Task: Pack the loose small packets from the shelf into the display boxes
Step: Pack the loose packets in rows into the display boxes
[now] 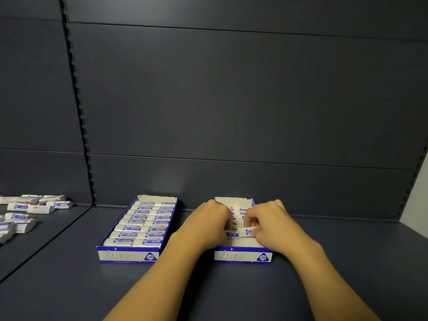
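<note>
Right hand [268,222], white-and-blue packet [248,232] pinched

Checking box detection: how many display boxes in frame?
2. The left display box sits on the shelf, filled with rows of packets. The right display box is beside it, with both hands inside, the left hand and right hand hiding part of its contents.

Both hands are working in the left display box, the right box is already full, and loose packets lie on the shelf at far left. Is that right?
Not quite: the boxes are swapped. The head view shows the left hand and right hand in the right display box, while the left display box is already full. Loose packets do lie at far left.
</note>
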Demonstrator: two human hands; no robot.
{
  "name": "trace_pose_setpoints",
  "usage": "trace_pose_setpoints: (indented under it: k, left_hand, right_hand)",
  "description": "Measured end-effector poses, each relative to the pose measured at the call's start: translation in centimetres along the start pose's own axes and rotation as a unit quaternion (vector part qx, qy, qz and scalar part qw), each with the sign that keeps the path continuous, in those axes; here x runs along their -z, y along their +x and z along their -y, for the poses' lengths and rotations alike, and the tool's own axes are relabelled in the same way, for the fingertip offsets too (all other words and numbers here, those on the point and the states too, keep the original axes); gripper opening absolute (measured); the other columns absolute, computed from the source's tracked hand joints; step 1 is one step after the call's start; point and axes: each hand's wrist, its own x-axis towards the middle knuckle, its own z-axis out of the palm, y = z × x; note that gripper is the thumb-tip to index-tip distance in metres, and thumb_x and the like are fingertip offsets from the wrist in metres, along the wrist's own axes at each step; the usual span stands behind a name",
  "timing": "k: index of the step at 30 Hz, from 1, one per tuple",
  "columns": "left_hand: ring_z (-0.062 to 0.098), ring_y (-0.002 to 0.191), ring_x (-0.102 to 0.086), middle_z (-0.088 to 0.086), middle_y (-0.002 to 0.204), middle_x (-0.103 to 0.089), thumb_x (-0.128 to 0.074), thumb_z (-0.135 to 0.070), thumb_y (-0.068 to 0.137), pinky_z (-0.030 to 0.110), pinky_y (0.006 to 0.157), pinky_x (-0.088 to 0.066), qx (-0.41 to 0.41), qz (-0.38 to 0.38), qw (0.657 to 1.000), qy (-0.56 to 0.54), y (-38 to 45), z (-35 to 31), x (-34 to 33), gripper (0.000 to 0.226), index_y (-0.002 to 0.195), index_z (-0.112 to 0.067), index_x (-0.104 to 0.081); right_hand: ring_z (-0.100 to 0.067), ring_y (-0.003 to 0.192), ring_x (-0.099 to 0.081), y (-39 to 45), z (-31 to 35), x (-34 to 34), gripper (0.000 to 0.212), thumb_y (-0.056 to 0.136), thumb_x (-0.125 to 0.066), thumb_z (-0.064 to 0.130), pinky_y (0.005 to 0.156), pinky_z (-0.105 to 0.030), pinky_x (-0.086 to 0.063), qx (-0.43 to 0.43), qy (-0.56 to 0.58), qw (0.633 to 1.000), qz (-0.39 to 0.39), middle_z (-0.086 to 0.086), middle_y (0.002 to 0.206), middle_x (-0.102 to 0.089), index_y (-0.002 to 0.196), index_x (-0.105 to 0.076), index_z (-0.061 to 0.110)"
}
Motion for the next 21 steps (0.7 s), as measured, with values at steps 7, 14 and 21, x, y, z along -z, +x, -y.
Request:
trace_pose_setpoints:
  k: [7,14,21]
  left_hand:
    - [0.018,0.106,-0.062,-0.001,0.117,-0.069,-0.069,-0.018,0.089,0.031,0.094,-0.052,-0.008,0.009,1.0,0.001,-0.16,0.11,0.12,0.028,0.116,-0.021,-0.071]
    - [0.017,0.098,-0.066,-0.002,0.114,-0.069,-0.068,-0.014,0.088,0.032,0.085,-0.058,0.003,0.016,1.0,-0.021,-0.14,0.33,-0.04,0.025,0.111,-0.021,-0.073]
    - [0.017,0.093,-0.067,-0.001,0.113,-0.068,-0.07,-0.014,0.087,0.035,0.084,-0.06,0.012,0.018,1.0,-0.019,0.36,0.56,-0.7,0.024,0.109,-0.022,-0.074]
  right_hand:
    - [-0.008,0.088,-0.056,0.26,0.04,0.11,0.024,0.084,-0.069,0.008,0.079,-0.025,-0.056,-0.005,0.009,1.0,0.019,0.016,0.078,-0.055,0.086,-0.066,0.032]
    - [-0.005,0.076,-0.061,0.47,-0.31,-0.12,0.022,0.084,-0.073,0.008,0.072,-0.022,-0.058,-0.015,0.033,0.999,0.034,0.015,0.081,-0.058,0.087,-0.07,0.029]
    - [-0.009,0.089,-0.065,0.82,-0.49,-0.72,0.024,0.086,-0.07,0.01,0.077,-0.027,-0.06,-0.011,0.012,1.0,0.025,0.009,0.104,-0.068,0.103,-0.077,0.025]
